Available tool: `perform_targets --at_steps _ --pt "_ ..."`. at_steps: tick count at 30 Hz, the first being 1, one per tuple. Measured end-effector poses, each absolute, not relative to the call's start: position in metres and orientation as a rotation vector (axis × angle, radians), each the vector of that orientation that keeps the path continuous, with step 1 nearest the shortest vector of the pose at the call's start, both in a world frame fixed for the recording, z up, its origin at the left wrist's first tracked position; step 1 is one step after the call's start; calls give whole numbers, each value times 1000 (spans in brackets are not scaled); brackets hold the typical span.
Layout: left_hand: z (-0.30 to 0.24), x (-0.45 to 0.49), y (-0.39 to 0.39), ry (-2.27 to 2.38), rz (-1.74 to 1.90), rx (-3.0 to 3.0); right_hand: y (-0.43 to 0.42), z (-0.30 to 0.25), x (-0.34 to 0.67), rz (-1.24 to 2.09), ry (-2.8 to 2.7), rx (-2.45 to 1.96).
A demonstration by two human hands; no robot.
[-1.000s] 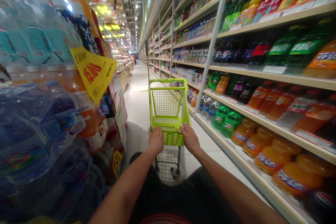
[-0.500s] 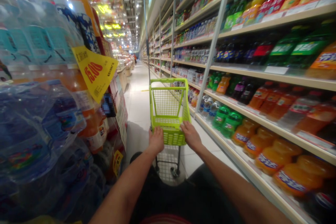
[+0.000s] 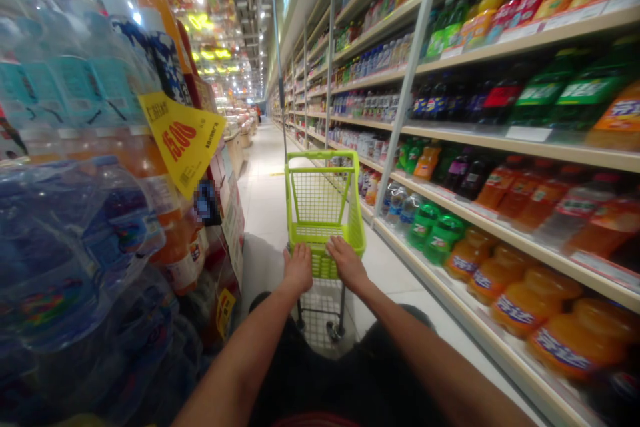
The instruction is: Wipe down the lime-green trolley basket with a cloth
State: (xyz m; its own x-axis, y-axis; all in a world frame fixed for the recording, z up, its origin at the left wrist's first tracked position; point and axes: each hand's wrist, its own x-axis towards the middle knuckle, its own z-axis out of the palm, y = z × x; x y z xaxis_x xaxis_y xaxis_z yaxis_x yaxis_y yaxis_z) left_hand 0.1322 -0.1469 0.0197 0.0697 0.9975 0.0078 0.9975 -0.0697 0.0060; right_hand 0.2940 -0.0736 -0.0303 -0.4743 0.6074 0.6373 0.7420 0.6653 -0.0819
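Note:
A small lime-green shopping cart [image 3: 323, 203] stands in a supermarket aisle straight ahead of me, its mesh basket holding nothing. My left hand [image 3: 298, 268] is closed over the near left end of the cart's handle bar. My right hand [image 3: 346, 262] grips the same bar a little right of the middle, fingers curled over it. The cart's wheels show below my hands on the pale tiled floor [image 3: 263, 213].
Long shelves [image 3: 505, 137] of bottled soft drinks run along the right, with orange bottles [image 3: 520, 310] low and close. On the left rise stacked packs of water and juice bottles [image 3: 85, 213] with a yellow price sign [image 3: 183, 140]. The aisle stretches far ahead.
My right hand has slid left along the handle, closer to my left hand. The cart has shifted slightly; the view has crept forward.

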Motion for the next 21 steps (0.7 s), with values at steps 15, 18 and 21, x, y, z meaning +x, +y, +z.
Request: perform_targets --at_steps 15,18,21 --pt "23 139 -145 -2182 0 -2302 -75 -38 318 -340 -2116 -1258" --pt "25 139 -145 -2205 -2 -2303 -75 -39 316 -319 -2116 -1227" --pt "27 140 -146 -2232 4 -2303 -78 -39 309 -293 -2123 -1190"
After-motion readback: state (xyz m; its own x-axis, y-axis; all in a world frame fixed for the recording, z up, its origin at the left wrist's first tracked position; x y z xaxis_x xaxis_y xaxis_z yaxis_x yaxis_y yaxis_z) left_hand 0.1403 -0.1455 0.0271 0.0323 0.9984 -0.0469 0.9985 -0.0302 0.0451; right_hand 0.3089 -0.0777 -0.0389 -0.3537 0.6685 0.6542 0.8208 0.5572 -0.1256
